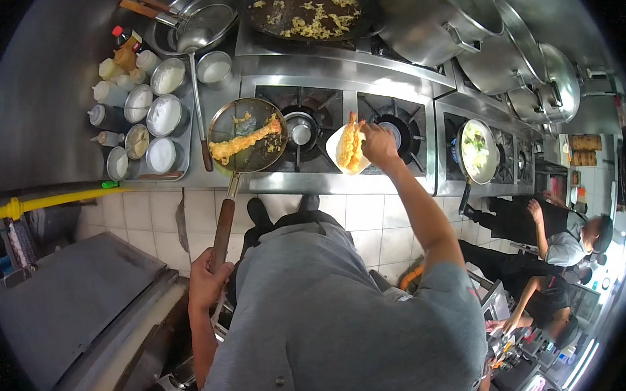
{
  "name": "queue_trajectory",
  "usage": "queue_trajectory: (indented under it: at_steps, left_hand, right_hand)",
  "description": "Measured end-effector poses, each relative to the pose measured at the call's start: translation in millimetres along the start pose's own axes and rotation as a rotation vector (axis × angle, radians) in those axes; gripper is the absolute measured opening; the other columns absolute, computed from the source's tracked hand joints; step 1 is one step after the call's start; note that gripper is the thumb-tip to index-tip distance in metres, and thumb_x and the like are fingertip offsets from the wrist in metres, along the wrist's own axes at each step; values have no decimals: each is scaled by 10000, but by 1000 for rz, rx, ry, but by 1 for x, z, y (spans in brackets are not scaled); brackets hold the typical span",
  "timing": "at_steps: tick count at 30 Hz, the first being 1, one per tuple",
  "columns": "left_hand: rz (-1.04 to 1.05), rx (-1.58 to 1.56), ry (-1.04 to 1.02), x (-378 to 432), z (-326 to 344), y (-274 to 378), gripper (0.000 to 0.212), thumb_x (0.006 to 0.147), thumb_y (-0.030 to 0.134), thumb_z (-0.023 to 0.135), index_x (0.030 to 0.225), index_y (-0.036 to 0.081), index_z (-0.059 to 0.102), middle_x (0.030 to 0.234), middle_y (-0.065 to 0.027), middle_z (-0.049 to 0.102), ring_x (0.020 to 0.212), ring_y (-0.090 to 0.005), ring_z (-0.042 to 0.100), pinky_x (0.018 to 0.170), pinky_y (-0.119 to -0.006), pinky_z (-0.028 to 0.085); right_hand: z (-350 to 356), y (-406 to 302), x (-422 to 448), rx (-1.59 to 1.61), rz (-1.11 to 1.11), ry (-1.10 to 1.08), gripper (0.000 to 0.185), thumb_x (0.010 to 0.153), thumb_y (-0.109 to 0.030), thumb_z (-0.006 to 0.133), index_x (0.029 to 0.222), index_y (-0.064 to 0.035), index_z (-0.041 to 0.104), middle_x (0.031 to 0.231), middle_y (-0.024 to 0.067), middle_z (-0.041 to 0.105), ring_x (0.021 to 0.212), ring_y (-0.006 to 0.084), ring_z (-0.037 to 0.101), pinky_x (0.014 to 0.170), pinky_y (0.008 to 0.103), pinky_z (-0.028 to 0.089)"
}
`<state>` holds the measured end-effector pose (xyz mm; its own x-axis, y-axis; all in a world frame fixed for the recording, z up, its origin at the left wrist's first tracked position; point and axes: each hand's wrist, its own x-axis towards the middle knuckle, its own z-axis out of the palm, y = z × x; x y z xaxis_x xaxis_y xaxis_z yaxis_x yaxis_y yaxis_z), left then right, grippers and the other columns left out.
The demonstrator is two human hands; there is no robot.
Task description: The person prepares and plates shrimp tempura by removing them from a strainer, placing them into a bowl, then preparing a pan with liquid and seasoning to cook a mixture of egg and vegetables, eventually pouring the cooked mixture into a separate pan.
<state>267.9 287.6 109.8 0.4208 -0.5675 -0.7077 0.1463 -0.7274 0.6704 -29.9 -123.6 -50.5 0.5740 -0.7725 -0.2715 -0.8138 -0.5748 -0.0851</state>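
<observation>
My left hand [208, 279] is closed around the wooden handle of a round mesh skimmer [249, 159] at the left of the stove. A long battered, fried prawn [246, 141] and batter crumbs lie in the skimmer. Over the front of the stove, my right hand [378, 143] is at the right side of a white dish [333, 151]. Fried prawns [350, 143] with red tails lie in that dish. The fingers are near the tails and the dish's edge; whether they grip either is not plain.
A metal tray [188, 158] of powder bowls and squeeze bottles stands left. Behind are a dark pan with batter bits [308, 10] and large steel pots [421, 25]. A frying pan with vegetables [478, 152] sits right. Two co-workers [565, 248] stand at far right.
</observation>
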Motion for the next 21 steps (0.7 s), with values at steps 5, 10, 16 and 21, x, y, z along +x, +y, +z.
queue_trajectory:
  at_steps: [5,10,16,21]
  left_hand:
    - [36,-6,-31,3,-6,10,306,848,113,710,1106,-18,613,636,10,530,456,-73,479,406,-249,388]
    - [23,21,-31,8,-12,7,338,855,114,707,1148,-24,613,638,8,536,440,-71,473,394,-246,382]
    - [61,-12,0,1,-18,-2,359,852,120,730,1156,-28,608,656,1,566,459,-71,489,404,-245,390]
    - [56,1,-41,1,-24,-6,339,859,153,747,1122,-13,613,673,-10,580,481,-77,500,413,-249,383]
  right_hand:
    - [71,15,-26,224,269,68,294,843,-216,656,1091,-58,677,980,213,725,902,396,714,825,474,573]
    - [98,-22,-31,359,361,133,246,836,-218,652,989,-33,702,963,228,724,921,397,711,834,472,571]
    - [100,-29,-26,387,348,215,287,785,-217,704,1014,-47,729,959,223,725,915,392,698,848,471,558]
    - [75,-49,-35,430,290,333,257,821,-193,688,1022,-35,718,980,201,721,894,364,695,829,458,546]
